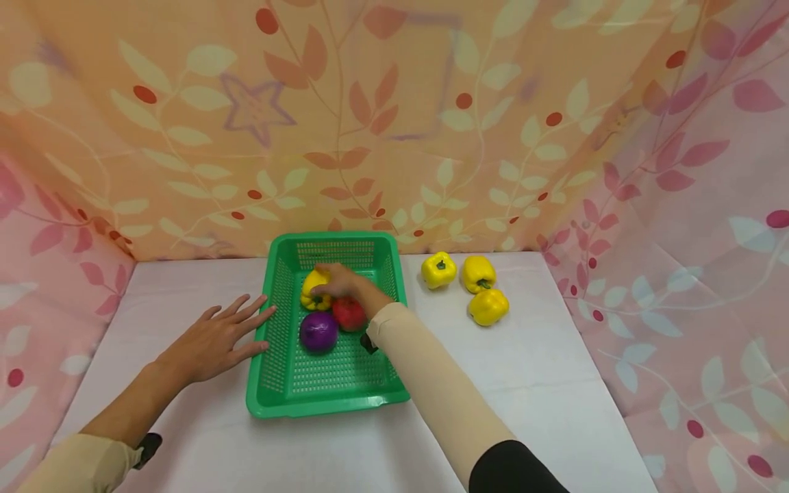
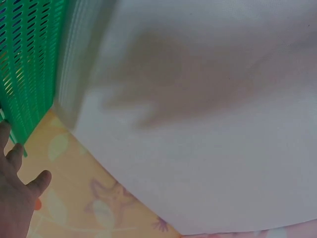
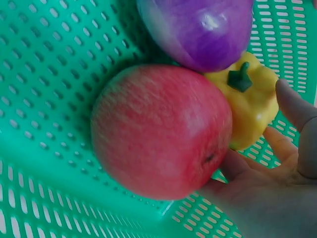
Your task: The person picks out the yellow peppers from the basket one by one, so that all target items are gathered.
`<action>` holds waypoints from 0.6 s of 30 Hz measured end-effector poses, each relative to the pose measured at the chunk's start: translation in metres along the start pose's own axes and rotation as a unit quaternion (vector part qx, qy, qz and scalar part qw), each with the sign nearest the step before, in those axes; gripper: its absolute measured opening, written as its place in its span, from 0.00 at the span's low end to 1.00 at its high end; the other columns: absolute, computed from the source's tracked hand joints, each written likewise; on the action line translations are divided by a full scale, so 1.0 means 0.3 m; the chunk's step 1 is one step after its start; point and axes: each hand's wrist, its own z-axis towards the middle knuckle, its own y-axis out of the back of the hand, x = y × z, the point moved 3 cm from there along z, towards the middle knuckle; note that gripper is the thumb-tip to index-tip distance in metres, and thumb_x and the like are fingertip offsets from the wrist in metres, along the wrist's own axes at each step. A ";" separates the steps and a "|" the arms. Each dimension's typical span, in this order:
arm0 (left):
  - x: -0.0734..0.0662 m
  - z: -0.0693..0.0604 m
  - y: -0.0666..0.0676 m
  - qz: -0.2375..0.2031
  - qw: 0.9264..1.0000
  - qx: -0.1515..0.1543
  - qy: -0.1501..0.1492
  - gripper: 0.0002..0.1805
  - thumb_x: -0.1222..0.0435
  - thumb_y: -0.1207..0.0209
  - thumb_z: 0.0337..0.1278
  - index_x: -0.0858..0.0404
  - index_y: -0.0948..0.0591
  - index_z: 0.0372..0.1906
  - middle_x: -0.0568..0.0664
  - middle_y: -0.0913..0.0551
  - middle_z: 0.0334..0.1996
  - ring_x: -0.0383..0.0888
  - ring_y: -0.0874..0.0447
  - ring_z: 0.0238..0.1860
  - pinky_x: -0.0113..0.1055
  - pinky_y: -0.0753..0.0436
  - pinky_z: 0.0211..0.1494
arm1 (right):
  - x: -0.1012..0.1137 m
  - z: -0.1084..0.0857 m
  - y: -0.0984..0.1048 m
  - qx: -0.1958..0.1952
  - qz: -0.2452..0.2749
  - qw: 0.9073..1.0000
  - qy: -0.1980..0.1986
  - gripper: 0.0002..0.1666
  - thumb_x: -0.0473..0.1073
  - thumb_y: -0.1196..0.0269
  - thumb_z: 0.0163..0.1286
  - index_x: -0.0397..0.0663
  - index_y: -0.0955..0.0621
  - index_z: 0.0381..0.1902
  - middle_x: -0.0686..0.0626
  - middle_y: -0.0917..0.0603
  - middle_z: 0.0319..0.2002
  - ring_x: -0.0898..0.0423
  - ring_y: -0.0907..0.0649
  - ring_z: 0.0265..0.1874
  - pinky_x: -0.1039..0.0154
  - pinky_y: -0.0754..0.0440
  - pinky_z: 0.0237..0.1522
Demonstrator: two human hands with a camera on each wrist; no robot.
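A green plastic basket [image 1: 328, 404] stands on the table. Inside it, my right hand [image 1: 344, 282] grips a yellow bell pepper [image 1: 313, 298], the thumb on one side and fingers curled round the other. The right wrist view shows that pepper [image 3: 252, 106] with its green stem, beside a large red apple [image 3: 161, 131] and a round purple vegetable [image 3: 203, 29] whose kind I cannot tell. My left hand [image 1: 212, 342] has its fingers spread straight, with fingertips at the basket's left rim. Only part of the left hand [image 2: 17, 183] shows in the left wrist view.
To the right of the basket, three more yellow bell peppers lie on the white tabletop [image 1: 530, 383]: one pepper [image 1: 438, 270] apart, a second pepper [image 1: 478, 274] and a third pepper [image 1: 489, 307] together. Patterned cloth [image 1: 394, 123] hangs behind and at both sides.
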 end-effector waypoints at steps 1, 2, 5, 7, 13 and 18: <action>-0.002 0.002 -0.001 0.000 1.000 -0.001 -0.001 0.39 0.41 0.47 0.68 0.53 0.38 0.77 0.55 0.41 0.77 0.64 0.45 0.75 0.70 0.39 0.66 | -0.003 0.001 -0.003 -0.003 -0.001 1.000 0.002 0.40 0.44 0.36 0.72 0.43 0.38 0.76 0.41 0.29 0.68 0.51 0.27 0.59 0.67 0.29 0.61; -0.004 0.003 -0.002 -0.001 1.000 -0.001 -0.001 0.39 0.41 0.47 0.68 0.53 0.38 0.77 0.55 0.41 0.77 0.64 0.45 0.74 0.70 0.39 0.66 | -0.006 0.002 -0.005 -0.005 -0.003 1.000 0.002 0.39 0.43 0.36 0.72 0.43 0.37 0.76 0.42 0.28 0.68 0.52 0.26 0.59 0.68 0.29 0.60; -0.006 0.004 -0.004 -0.001 1.000 -0.001 0.000 0.39 0.41 0.47 0.68 0.53 0.38 0.77 0.55 0.41 0.77 0.64 0.44 0.74 0.71 0.39 0.66 | -0.010 0.006 -0.010 -0.009 -0.002 1.000 0.009 0.39 0.42 0.36 0.71 0.42 0.37 0.76 0.41 0.29 0.69 0.51 0.26 0.60 0.67 0.29 0.60; -0.008 0.004 -0.002 -0.002 1.000 0.000 0.001 0.39 0.41 0.47 0.68 0.53 0.38 0.77 0.55 0.41 0.77 0.64 0.44 0.74 0.71 0.39 0.66 | -0.011 0.007 -0.011 -0.008 -0.004 1.000 0.010 0.40 0.41 0.36 0.71 0.42 0.37 0.76 0.40 0.29 0.69 0.50 0.27 0.61 0.67 0.29 0.61; -0.011 0.003 0.005 -0.004 1.000 0.001 0.004 0.39 0.41 0.48 0.68 0.53 0.38 0.77 0.55 0.41 0.77 0.64 0.45 0.75 0.70 0.39 0.67 | -0.013 0.010 -0.013 -0.003 0.000 1.000 0.003 0.41 0.42 0.34 0.70 0.43 0.37 0.76 0.41 0.28 0.68 0.51 0.26 0.58 0.67 0.29 0.60; -0.009 0.002 0.005 -0.004 1.000 0.004 0.005 0.39 0.41 0.48 0.69 0.53 0.38 0.77 0.55 0.42 0.77 0.64 0.45 0.75 0.70 0.39 0.67 | -0.011 0.011 -0.020 0.000 -0.008 1.000 -0.001 0.43 0.44 0.32 0.68 0.44 0.36 0.76 0.42 0.26 0.64 0.52 0.25 0.54 0.67 0.28 0.57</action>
